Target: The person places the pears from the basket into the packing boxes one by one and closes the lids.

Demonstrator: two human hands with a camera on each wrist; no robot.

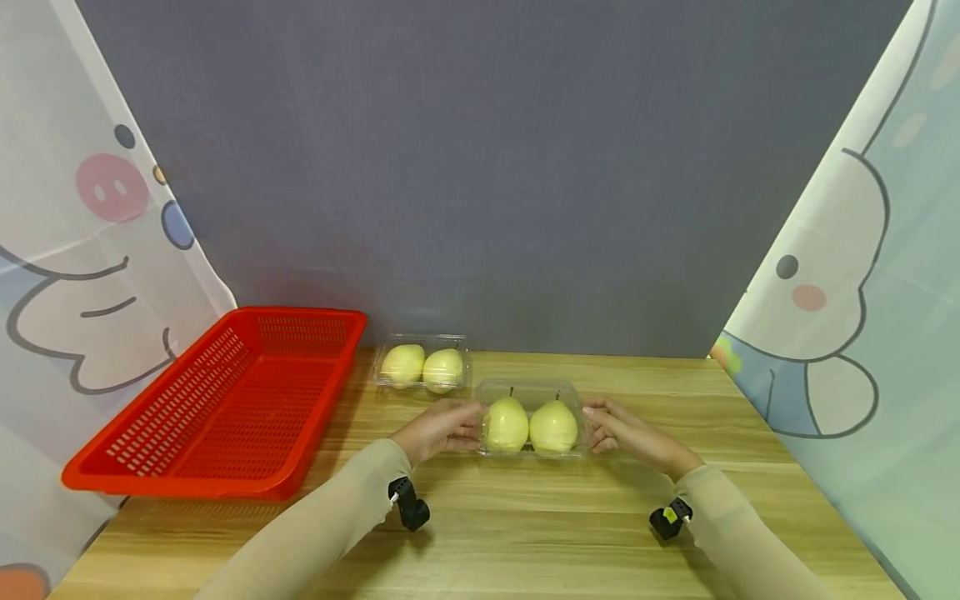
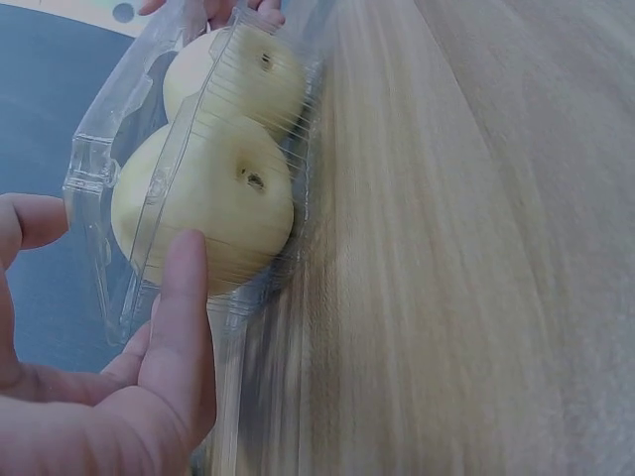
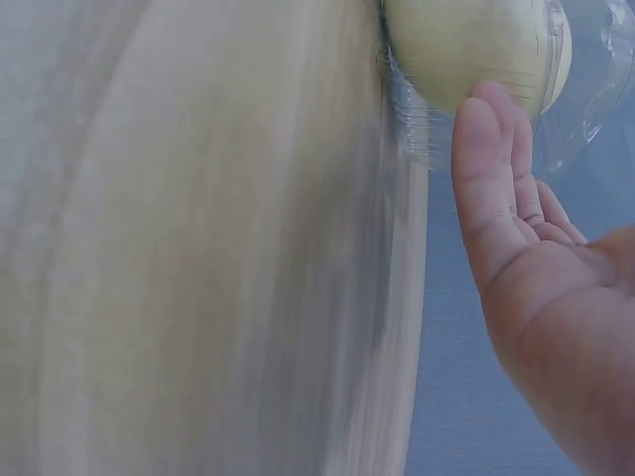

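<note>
In the head view a clear plastic clamshell box (image 1: 528, 392) stands on the wooden table, with two pale yellow pears (image 1: 507, 423) side by side inside. My left hand (image 1: 442, 428) is at its left end. In the left wrist view that hand's digits (image 2: 185, 297) are extended along the box's end, beside the nearer pear (image 2: 208, 208). At the opposite end is my right hand (image 1: 630, 433), its fingers mostly straight. The right wrist view has a fingertip (image 3: 484, 124) against the box end beside a pear (image 3: 466, 45). Whether the lid is latched I cannot tell.
Behind and to the left, another clear box (image 1: 422, 340) with two pears sits against the grey backdrop (image 1: 480, 167). A red perforated plastic basket (image 1: 318, 425) occupies the left side of the wooden table (image 1: 525, 533). Printed cartoon curtains (image 1: 832, 333) hang at both sides.
</note>
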